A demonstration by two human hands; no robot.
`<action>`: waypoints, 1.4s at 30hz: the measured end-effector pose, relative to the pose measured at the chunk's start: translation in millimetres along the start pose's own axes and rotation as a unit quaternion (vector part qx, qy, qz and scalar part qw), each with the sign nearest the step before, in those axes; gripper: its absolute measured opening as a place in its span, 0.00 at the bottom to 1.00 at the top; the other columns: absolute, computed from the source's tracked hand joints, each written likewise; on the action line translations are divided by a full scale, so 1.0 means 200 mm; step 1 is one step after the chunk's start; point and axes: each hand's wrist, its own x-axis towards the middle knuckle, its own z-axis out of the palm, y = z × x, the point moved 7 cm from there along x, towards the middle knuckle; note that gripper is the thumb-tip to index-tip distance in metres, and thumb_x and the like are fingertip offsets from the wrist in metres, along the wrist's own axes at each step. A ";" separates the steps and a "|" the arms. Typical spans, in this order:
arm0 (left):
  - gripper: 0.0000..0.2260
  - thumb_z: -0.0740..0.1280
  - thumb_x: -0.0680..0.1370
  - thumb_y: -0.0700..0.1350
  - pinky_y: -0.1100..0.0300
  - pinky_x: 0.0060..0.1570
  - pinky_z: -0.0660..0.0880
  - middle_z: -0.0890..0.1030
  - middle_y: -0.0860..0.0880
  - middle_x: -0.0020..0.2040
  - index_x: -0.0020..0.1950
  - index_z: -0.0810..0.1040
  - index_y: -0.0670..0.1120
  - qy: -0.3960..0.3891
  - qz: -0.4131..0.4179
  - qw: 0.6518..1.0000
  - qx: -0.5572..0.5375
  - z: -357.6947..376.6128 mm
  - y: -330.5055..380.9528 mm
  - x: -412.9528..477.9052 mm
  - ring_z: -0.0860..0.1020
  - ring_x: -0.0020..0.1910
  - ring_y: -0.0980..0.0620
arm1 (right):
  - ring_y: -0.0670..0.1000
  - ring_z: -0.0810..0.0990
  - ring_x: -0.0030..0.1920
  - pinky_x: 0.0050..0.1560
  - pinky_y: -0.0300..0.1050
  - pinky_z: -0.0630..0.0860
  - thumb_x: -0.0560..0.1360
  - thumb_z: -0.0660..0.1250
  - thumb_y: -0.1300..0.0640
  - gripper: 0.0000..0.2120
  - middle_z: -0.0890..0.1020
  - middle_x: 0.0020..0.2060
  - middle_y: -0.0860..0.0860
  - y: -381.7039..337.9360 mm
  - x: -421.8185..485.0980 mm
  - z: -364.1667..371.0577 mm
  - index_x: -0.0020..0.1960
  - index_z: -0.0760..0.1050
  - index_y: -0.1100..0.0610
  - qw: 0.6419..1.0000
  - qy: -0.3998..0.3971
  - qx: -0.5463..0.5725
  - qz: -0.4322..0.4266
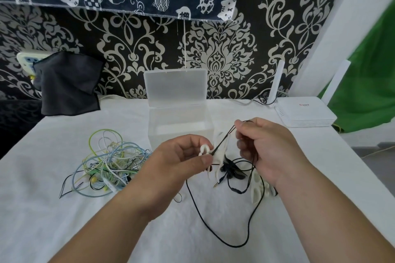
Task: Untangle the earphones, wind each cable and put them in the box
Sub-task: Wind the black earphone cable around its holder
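1. My left hand (181, 156) pinches a small white curved plastic piece (204, 149) between thumb and fingertips; I cannot tell what it is.
2. My right hand (269, 147) pinches the cable of the black wired earphones (230, 170), lifted above the white cloth-covered table (85, 220); the buds are blurred.
3. The tangled heap of green, blue and white cables (106, 162) lies left of the clear open plastic box (181, 132), near it.

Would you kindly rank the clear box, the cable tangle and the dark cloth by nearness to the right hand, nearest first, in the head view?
1. clear box, just beyond the right hand.
2. cable tangle, left on the table.
3. dark cloth, far back left.
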 end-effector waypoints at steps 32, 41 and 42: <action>0.09 0.77 0.67 0.36 0.64 0.41 0.79 0.82 0.47 0.38 0.42 0.81 0.45 0.189 0.046 0.973 -0.127 -0.23 0.05 0.01 0.81 0.36 0.53 | 0.44 0.62 0.27 0.30 0.35 0.61 0.83 0.61 0.54 0.16 0.66 0.26 0.44 0.02 -0.35 0.33 0.38 0.78 0.54 0.836 -0.421 -0.351 -0.012; 0.07 0.71 0.68 0.38 0.64 0.41 0.79 0.84 0.45 0.40 0.45 0.81 0.44 0.171 -0.001 0.974 -0.150 -0.21 0.01 0.02 0.82 0.40 0.51 | 0.42 0.63 0.25 0.29 0.33 0.62 0.82 0.60 0.59 0.17 0.67 0.23 0.41 0.00 -0.36 0.34 0.35 0.73 0.57 0.832 -0.434 -0.346 0.004; 0.08 0.71 0.67 0.38 0.65 0.41 0.79 0.84 0.45 0.40 0.45 0.81 0.43 0.173 -0.001 0.974 -0.146 -0.22 0.02 0.02 0.82 0.40 0.51 | 0.43 0.62 0.26 0.29 0.35 0.61 0.81 0.61 0.57 0.17 0.68 0.23 0.41 -0.01 -0.36 0.33 0.33 0.72 0.56 0.836 -0.430 -0.342 -0.003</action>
